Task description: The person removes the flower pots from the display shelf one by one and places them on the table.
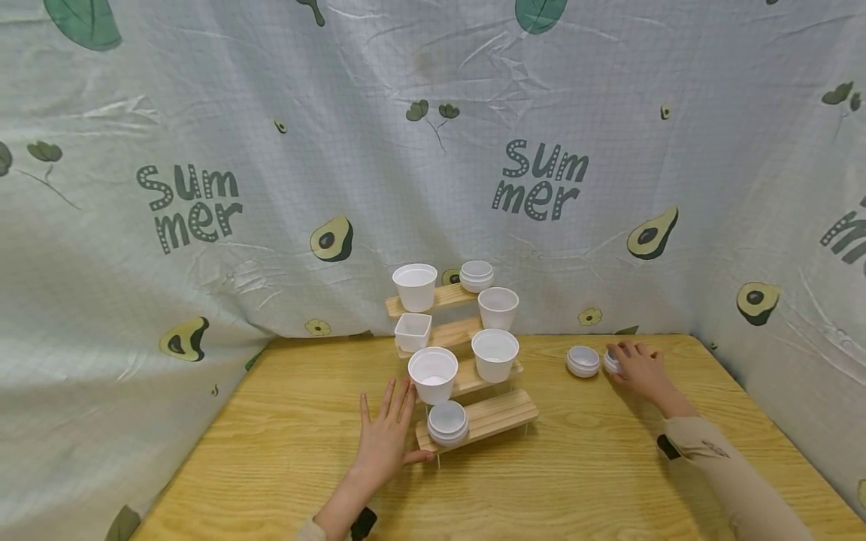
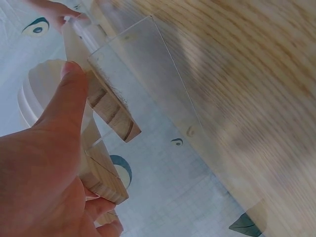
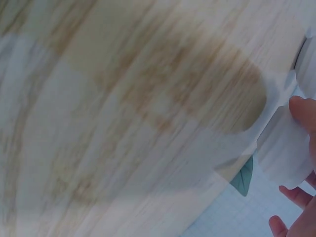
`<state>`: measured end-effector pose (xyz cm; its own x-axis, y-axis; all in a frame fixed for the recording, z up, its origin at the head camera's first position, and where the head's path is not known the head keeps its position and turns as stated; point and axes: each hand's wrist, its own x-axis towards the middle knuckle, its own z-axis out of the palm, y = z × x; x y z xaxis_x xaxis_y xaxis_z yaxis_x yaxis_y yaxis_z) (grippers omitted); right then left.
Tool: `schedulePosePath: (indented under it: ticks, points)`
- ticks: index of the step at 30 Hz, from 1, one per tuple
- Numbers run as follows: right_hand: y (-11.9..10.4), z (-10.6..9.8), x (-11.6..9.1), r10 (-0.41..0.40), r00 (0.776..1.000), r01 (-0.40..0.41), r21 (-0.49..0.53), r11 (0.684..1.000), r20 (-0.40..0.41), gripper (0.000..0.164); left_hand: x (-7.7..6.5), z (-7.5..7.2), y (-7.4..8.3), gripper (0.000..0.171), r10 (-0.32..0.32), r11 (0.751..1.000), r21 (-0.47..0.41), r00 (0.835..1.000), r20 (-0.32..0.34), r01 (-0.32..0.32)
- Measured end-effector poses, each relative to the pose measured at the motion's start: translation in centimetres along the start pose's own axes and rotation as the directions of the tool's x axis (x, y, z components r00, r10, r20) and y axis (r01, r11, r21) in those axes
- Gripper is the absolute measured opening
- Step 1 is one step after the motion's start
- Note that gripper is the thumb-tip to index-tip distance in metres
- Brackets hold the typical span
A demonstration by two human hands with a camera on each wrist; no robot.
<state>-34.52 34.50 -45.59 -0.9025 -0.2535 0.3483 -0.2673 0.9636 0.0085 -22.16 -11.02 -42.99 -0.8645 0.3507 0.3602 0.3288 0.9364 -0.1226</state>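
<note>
The right hand [image 1: 639, 368] grips a cup [image 1: 612, 364] at the far right of the table [image 1: 575, 466], beside a second cup [image 1: 582, 362]. The left hand [image 1: 386, 436], fingers extended, touches the stand [image 1: 502, 415]. Judged step: picking up the cup. The next move probably calls for a secure, level lift.

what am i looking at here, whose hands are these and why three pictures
There is no machine: these are one person's bare hands. The wide picture comes from a camera on the head, looking forward and down; the two close ones come from cameras on each wrist. On the wooden table is a stepped stand bearing seven white pots. The left hand touches the stand's side, holding no pot. The right hand grips a small round pot near the table's far edge, beside a similar one.
</note>
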Motion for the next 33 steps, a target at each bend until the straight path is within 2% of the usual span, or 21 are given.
schedulePosePath:
  ticks: [5,9,10,12,16,17,21,33]
  points:
    - [-0.1,0.0,0.1,-0.006,1.000,0.007,-0.013,1.000,0.007,0.046,0.0,0.1,0.0,0.104,0.007,1.000,0.002,1.000,-0.029,-0.007]
    - [-0.2,0.1,0.2,0.002,1.000,-0.002,-0.014,1.000,0.029,0.046,-0.2,0.4,-0.1,0.108,0.028,1.000,-0.009,0.996,-0.088,-0.029]
    - [-0.2,0.1,0.2,0.005,0.999,-0.005,-0.015,1.000,0.036,0.046,-0.1,1.4,-0.3,0.111,0.038,0.999,0.001,0.992,-0.118,-0.038]
    - [-0.2,0.1,0.2,0.014,0.999,-0.013,-0.015,1.000,0.046,0.046,-0.2,1.5,-0.3,0.113,0.043,0.999,0.000,0.991,-0.130,-0.043]
    - [-0.3,0.1,0.2,0.013,0.999,-0.012,-0.016,1.000,0.037,0.046,-0.1,1.1,-0.3,0.111,0.026,1.000,-0.008,0.996,-0.091,-0.027]
    - [-0.3,0.1,0.2,0.013,0.999,-0.012,-0.015,1.000,0.036,0.047,-0.2,0.1,0.0,0.107,0.015,1.000,-0.019,0.998,-0.055,-0.016]
    - [-0.2,0.2,0.2,0.015,0.999,-0.014,-0.013,1.000,0.045,0.049,-0.1,-0.1,0.1,0.105,0.000,1.000,-0.006,1.000,-0.012,0.000]
    - [0.0,0.3,0.1,0.026,0.998,-0.027,0.016,1.000,0.055,0.057,-0.1,0.1,0.1,0.105,-0.004,1.000,-0.013,1.000,-0.003,0.004]
